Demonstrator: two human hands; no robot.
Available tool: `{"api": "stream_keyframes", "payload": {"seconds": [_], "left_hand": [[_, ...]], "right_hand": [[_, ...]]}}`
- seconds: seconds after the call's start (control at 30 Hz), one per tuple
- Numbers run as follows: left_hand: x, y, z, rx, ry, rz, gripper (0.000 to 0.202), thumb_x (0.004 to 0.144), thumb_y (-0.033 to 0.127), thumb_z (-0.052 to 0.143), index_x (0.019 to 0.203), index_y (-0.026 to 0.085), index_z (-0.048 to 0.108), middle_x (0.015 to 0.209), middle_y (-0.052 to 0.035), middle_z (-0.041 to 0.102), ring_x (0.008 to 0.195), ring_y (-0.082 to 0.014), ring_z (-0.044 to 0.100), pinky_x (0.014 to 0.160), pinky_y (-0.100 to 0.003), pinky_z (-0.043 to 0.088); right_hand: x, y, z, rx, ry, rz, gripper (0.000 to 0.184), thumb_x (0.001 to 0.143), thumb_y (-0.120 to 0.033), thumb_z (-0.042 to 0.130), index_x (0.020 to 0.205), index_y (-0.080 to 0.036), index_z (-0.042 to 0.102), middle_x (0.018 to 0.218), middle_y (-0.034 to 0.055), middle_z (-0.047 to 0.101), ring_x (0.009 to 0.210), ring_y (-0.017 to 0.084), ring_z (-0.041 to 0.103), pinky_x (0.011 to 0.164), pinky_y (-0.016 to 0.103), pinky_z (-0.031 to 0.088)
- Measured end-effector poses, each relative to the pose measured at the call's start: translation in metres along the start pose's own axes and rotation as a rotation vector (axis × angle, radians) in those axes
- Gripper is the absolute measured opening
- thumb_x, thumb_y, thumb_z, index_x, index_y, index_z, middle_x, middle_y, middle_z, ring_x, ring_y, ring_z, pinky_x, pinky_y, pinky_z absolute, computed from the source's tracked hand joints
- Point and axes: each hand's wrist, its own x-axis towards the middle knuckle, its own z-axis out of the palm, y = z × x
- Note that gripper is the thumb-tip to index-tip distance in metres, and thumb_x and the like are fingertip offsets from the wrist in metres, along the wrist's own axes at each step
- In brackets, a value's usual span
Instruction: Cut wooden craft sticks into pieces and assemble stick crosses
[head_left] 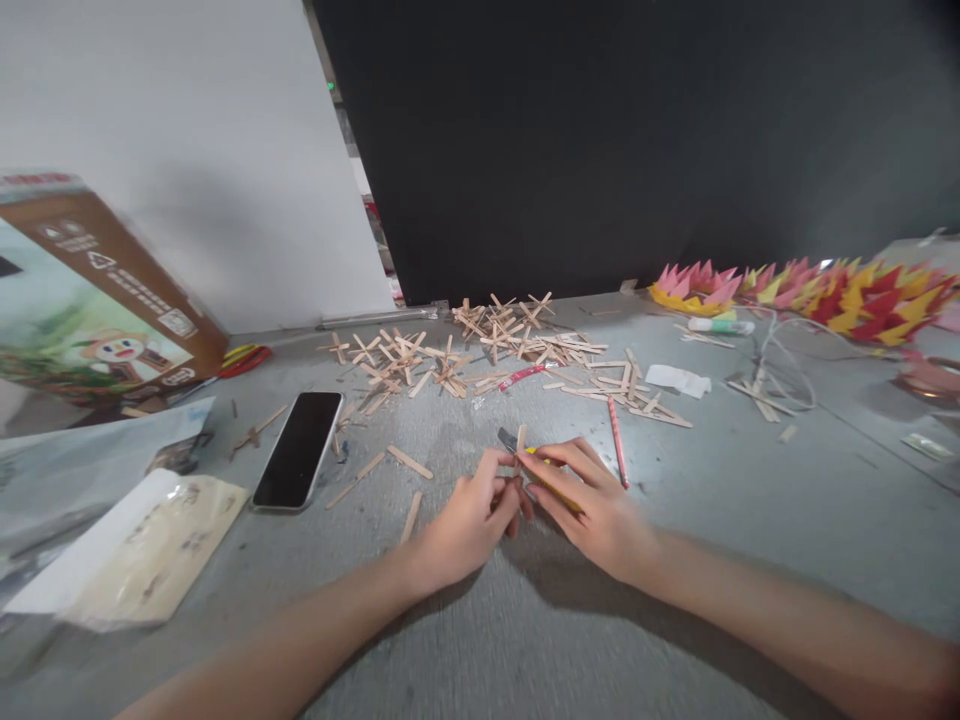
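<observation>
My left hand (469, 520) pinches a short wooden stick (520, 437) that stands up between my fingers. My right hand (592, 500) grips a yellow-handled cutter (551, 487) whose grey blade tip (508, 438) meets the stick. Both hands rest on the grey table (525, 620) near its middle. Loose wooden sticks (409, 461) lie just left of my hands. A red pencil (617, 440) lies right of my right hand.
A pile of glued stick crosses (480, 350) covers the far middle. A black phone (298, 462) lies to the left, beside plastic packets (127, 550) and a tilted brown box (90, 290). Pink, red and yellow paper spikes (810, 290) and a white cable (780, 370) sit far right.
</observation>
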Motion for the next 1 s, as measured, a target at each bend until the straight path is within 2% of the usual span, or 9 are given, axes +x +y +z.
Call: {"api": "stream_keyframes", "payload": {"seconds": [0.23, 0.43, 0.67, 1.0], "left_hand": [[0.001, 0.003, 0.000, 0.013, -0.007, 0.000, 0.020, 0.109, 0.035, 0.039, 0.124, 0.023, 0.045, 0.071, 0.0034, 0.063, 0.066, -0.0167, 0.062, 0.064, -0.027, 0.047], [0.002, 0.005, 0.002, 0.025, -0.018, -0.013, 0.017, 0.109, 0.034, 0.039, 0.121, 0.023, 0.043, 0.072, 0.0027, 0.064, 0.067, -0.0176, 0.064, 0.065, -0.027, 0.047], [0.000, 0.005, 0.004, 0.062, -0.062, -0.002, 0.019, 0.110, 0.035, 0.038, 0.122, 0.022, 0.044, 0.074, 0.0020, 0.063, 0.065, -0.0160, 0.059, 0.061, -0.026, 0.044], [-0.003, 0.011, 0.003, 0.087, -0.149, -0.001, 0.011, 0.109, 0.031, 0.037, 0.116, 0.024, 0.041, 0.079, 0.0021, 0.063, 0.064, -0.0143, 0.054, 0.060, -0.025, 0.039]], "right_hand": [[-0.003, -0.001, 0.006, 0.101, 0.044, 0.059, 0.048, 0.106, -0.018, 0.055, 0.151, -0.036, 0.057, 0.125, 0.0088, 0.067, 0.115, 0.023, 0.066, 0.095, 0.041, 0.060], [0.000, -0.002, 0.008, 0.218, 0.059, 0.182, 0.028, 0.106, -0.023, 0.057, 0.131, -0.029, 0.069, 0.121, 0.0096, 0.068, 0.112, 0.022, 0.069, 0.095, 0.038, 0.061], [0.008, -0.006, 0.005, 0.324, 0.063, 0.291, 0.013, 0.103, -0.026, 0.061, 0.112, -0.025, 0.070, 0.109, 0.0078, 0.071, 0.093, 0.019, 0.071, 0.083, 0.032, 0.059], [0.008, -0.005, 0.002, 0.408, 0.045, 0.298, 0.006, 0.103, -0.027, 0.063, 0.099, -0.024, 0.067, 0.102, 0.0061, 0.070, 0.096, 0.019, 0.068, 0.086, 0.033, 0.055]]}}
